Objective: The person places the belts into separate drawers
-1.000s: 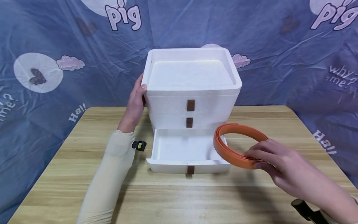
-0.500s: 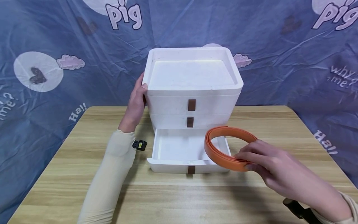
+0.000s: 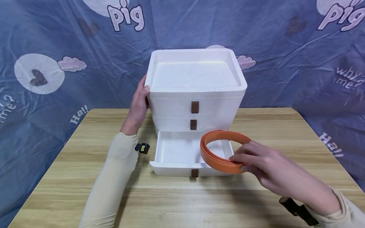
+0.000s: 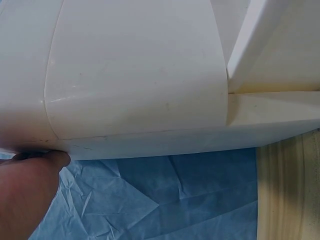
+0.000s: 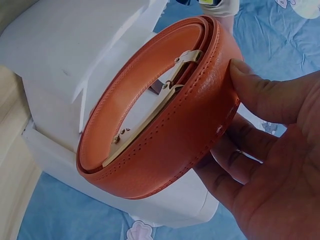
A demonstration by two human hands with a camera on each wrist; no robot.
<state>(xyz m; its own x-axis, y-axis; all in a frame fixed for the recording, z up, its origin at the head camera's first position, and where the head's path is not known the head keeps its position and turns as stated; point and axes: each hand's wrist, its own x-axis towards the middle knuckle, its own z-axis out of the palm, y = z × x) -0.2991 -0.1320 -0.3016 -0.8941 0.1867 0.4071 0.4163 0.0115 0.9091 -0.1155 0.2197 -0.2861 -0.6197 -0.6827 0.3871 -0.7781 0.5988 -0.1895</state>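
My right hand (image 3: 265,166) pinches a coiled orange leather belt (image 3: 215,161) between thumb and fingers. In the right wrist view, stitching runs along the belt's edge and its gold metal buckle (image 5: 150,117) shows inside the coil. The loop hangs over the right part of a pulled-out bottom drawer (image 3: 179,148). That drawer belongs to a white storage unit (image 3: 196,110) with small brown pull tabs. My left hand (image 3: 138,106) rests along the unit's upper left side, thumb by the front corner; its other fingers are mostly hidden behind the side.
The two upper drawers are pushed in. A shallow raised rim borders the unit's top tray (image 3: 191,76). Everything stands on a wooden table (image 3: 176,202), with a blue printed cloth (image 3: 114,63) hanging behind it.
My right hand has carried the belt leftward, from beside the pulled-out drawer to over its right part. The left hand and the storage unit stay where they were.
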